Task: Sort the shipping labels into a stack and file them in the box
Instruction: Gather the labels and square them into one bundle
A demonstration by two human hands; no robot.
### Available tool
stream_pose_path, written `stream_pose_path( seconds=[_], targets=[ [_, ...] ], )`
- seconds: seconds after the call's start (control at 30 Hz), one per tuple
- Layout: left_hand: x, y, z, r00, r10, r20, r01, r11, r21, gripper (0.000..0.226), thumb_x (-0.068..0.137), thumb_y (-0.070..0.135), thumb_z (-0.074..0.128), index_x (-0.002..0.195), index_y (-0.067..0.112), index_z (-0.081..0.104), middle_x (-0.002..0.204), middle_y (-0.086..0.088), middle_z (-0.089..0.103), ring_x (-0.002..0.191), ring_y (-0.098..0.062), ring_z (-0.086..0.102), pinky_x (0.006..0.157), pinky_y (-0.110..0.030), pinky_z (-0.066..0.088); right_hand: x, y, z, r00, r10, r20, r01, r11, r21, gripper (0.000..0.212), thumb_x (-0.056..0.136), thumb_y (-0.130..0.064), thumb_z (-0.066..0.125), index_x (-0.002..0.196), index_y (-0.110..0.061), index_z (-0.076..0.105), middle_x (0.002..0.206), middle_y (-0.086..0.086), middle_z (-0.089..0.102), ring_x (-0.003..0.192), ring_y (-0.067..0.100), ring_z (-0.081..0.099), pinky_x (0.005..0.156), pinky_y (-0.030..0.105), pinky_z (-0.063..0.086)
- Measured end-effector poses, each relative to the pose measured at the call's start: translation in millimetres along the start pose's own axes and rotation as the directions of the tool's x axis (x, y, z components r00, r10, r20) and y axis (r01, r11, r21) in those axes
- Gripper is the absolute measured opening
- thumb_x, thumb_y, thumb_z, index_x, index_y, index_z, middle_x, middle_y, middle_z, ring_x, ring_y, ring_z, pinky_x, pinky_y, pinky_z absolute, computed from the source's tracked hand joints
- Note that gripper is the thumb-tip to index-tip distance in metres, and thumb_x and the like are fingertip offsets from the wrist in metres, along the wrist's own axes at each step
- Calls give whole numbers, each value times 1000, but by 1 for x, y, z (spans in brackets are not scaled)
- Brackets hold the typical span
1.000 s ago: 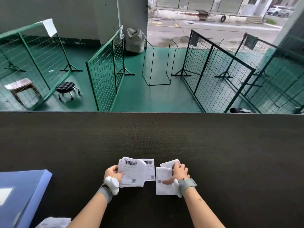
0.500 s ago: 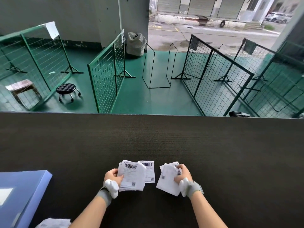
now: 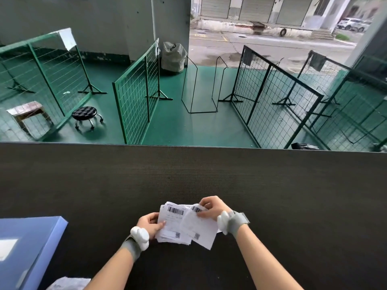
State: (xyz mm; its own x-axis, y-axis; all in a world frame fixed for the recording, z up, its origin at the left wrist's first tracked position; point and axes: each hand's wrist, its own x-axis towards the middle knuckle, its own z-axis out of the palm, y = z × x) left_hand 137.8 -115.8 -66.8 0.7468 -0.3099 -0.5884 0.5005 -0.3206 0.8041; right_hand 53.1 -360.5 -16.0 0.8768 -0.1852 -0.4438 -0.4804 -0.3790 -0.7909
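Nearest the camera, a crumpled bit of white paper (image 3: 67, 284) lies at the table's (image 3: 293, 206) front edge, beside the blue box (image 3: 27, 248) at the lower left. Just beyond, above the dark table top, the left hand (image 3: 149, 223) has its grip clamped on the stack of shipping labels (image 3: 172, 225), thumb on the printed face, fingers hidden beneath. The right hand (image 3: 211, 207) pinches one loose label (image 3: 198, 229) by its upper edge and lays it slantwise over the stack, overlapping it.

The labels look thin, light and limp, already creased; held at one corner they would likely droop or fan out. A hold across a whole edge, thumb over and fingers under, should keep the sheets squared. The box stands well apart to the left.

Past the table's far edge are a green floor, wire-mesh panels (image 3: 136, 91) and a black stool (image 3: 84, 114).
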Motion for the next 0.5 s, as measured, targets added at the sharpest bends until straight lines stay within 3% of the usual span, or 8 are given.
stream_pose_path(
  seconds=[0.17, 0.27, 0.33, 0.43, 0.5],
  targets=[
    [-8, 5, 7, 983, -22, 181, 36, 997, -75, 38, 82, -1, 67, 118, 0, 57, 115, -22, 65, 106, -36, 64, 85, -51, 55, 18, -14, 35, 997, -80, -21, 75, 978, -195, 12, 82, -16, 76, 89, -21, 68, 89, 1, 68, 75, 10, 64, 61, 18, 52],
    [-7, 2, 4, 979, -23, 204, 32, 999, -41, 37, 80, 1, 70, 115, 0, 58, 111, -21, 67, 102, -35, 67, 83, -50, 57, 22, -18, 53, 987, -160, -28, 150, 963, -223, 17, 82, -21, 76, 97, -17, 70, 87, -4, 65, 70, 1, 59, 56, 11, 46],
    [-5, 0, 2, 985, -17, 173, 16, 1000, 7, 36, 81, -2, 68, 115, -3, 58, 107, -20, 68, 99, -33, 67, 86, -51, 55, 21, -15, 56, 977, -165, -135, 140, 975, -175, 17, 82, -30, 75, 95, -22, 69, 88, -7, 66, 72, 1, 59, 59, 11, 46],
    [-2, -5, -3, 1000, -20, 17, 20, 1000, 22, 32, 82, -9, 62, 114, -9, 57, 92, -13, 67, 86, -28, 66, 83, -43, 55, 27, 7, 44, 921, -37, -387, -18, 990, -136, 20, 83, -33, 73, 98, -23, 63, 99, -1, 62, 91, 13, 60, 72, 16, 47],
    [2, -8, -7, 995, -38, -94, 39, 999, 9, 34, 82, -14, 60, 116, -12, 55, 86, -12, 63, 86, -30, 62, 84, -41, 52, 28, 27, 28, 851, 148, -504, -266, 949, -172, 40, 81, -39, 73, 110, -19, 57, 116, 5, 55, 113, 23, 52, 90, 29, 47]
  ],
)
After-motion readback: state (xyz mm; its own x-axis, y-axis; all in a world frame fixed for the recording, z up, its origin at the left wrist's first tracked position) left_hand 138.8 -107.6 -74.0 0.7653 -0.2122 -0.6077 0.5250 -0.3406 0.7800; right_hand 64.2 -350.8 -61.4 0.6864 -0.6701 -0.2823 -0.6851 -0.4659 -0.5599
